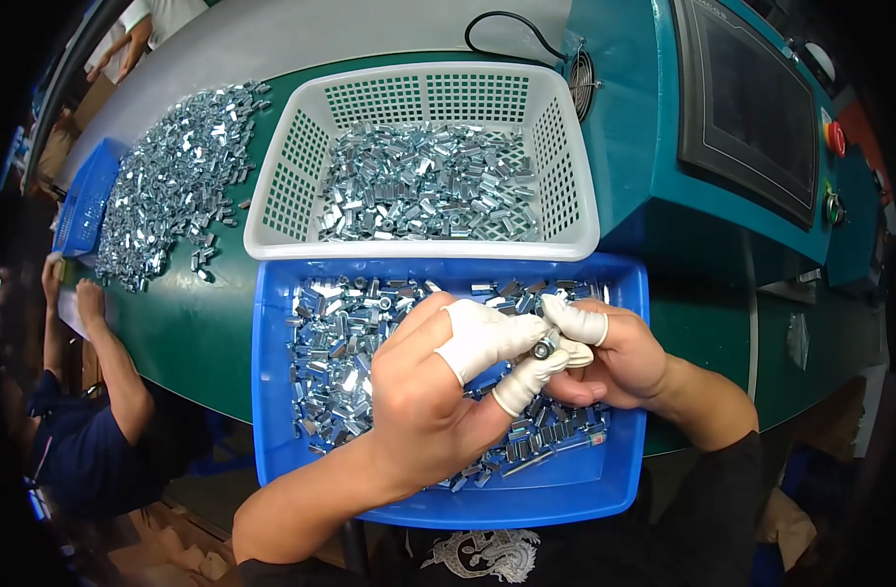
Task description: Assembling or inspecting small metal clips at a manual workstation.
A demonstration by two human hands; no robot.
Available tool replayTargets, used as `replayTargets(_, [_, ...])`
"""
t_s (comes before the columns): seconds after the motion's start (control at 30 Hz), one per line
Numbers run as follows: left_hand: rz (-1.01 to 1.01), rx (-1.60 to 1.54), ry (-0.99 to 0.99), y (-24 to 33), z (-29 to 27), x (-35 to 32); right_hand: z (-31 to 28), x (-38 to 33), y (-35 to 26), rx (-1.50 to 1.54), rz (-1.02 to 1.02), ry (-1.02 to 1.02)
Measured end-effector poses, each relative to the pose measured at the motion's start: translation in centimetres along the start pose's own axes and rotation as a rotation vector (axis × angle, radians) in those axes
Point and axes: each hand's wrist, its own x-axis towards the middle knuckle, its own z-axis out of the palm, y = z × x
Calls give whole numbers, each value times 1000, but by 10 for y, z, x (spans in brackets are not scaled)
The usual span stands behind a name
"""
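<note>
Metal nut (pixel 544 346) sits pinched between both hands, left hand (pixel 433 391) and right hand (pixel 614 357) equally near, above the blue tray (pixel 272 391); its long axis cannot be told.

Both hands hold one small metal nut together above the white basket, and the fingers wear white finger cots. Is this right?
Not quite. In the head view the left hand and right hand hold the small metal nut above the blue tray, not the white basket, which stands behind it. The white finger cots are as you say.
</note>
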Motion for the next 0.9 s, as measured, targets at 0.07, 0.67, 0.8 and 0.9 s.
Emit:
replayTargets(0.07, [-23,-18,1,1,0,0,-1,0,1,-48,-12,-26])
replayTargets(0.67, [-360,174,245,-38,-19,12,-6,3,2,-83,-256,275])
replayTargets(0.8, [-409,633,-224,-21,-18,-3,-5,2,5,-128,-278,271])
replayTargets(0.9, [-445,835,-420,-27,-11,-16,-1,2,1,-156,-253,280])
